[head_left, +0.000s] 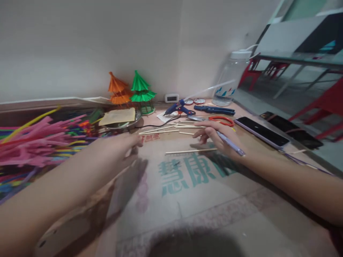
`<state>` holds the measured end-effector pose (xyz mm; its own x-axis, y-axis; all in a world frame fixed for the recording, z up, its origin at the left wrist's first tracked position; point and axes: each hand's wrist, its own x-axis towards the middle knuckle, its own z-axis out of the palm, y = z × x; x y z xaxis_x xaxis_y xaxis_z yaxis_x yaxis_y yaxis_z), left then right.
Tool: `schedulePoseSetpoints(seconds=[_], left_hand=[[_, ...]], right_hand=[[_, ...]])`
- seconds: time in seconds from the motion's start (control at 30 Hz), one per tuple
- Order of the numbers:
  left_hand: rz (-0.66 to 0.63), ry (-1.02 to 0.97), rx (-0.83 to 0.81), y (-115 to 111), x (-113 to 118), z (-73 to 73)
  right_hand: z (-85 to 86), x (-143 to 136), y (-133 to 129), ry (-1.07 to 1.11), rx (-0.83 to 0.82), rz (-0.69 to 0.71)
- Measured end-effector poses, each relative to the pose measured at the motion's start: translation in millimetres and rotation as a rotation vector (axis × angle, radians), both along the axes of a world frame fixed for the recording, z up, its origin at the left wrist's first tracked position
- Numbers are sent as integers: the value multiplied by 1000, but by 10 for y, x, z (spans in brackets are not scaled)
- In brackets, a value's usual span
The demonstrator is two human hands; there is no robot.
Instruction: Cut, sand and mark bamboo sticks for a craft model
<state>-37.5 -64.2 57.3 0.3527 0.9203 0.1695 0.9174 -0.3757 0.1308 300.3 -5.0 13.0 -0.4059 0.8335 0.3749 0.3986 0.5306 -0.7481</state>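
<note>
My left hand (pixel 125 148) hovers over the left part of the printed board (pixel 182 207), a little blurred. Its fingers are loosely bent and apart, with nothing seen in them. My right hand (pixel 214 135) is over the board's far right part. A lavender pen (pixel 230 143) lies in the grip between its thumb and forefinger, slanting back toward the wrist. Just below these fingers a single thin wooden stick (pixel 187 151) rests on the board. Several more thin sticks (pixel 160 130) lie beyond, close to the right fingertips.
Pink pipe cleaners (pixel 32 139) fill the left side. Behind stand orange (pixel 118 89) and green (pixel 141 89) paper-roofed towers and a blue glue gun (pixel 177 107). Orange-handled scissors (pixel 222 120), blue pliers (pixel 214 110), a phone (pixel 261 132) and a clear bottle (pixel 232 76) are at the right.
</note>
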Motion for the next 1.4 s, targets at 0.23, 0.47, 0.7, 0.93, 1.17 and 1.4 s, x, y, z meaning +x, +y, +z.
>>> schedulePoseSetpoints(seconds=[0.23, 0.47, 0.7, 0.93, 1.17, 1.4], left_hand=[[-503, -318, 111, 328, 1220, -47], [-336, -236, 124, 342, 1155, -327], [-318, -159, -145, 425, 1009, -678], [-284, -187, -204, 436, 1045, -653], [-276, -163, -204, 439, 1079, -643], [-307, -158, -182, 445, 1053, -692]], right_hand=[[137, -118, -143, 92, -186, 285], [65, 27, -34, -51, -128, 49], [-9, -84, -105, -376, -92, 145], [25, -78, -106, -732, 20, 155], [34, -117, -84, -710, 7, 148], [-13, -111, -95, -723, 49, 164]])
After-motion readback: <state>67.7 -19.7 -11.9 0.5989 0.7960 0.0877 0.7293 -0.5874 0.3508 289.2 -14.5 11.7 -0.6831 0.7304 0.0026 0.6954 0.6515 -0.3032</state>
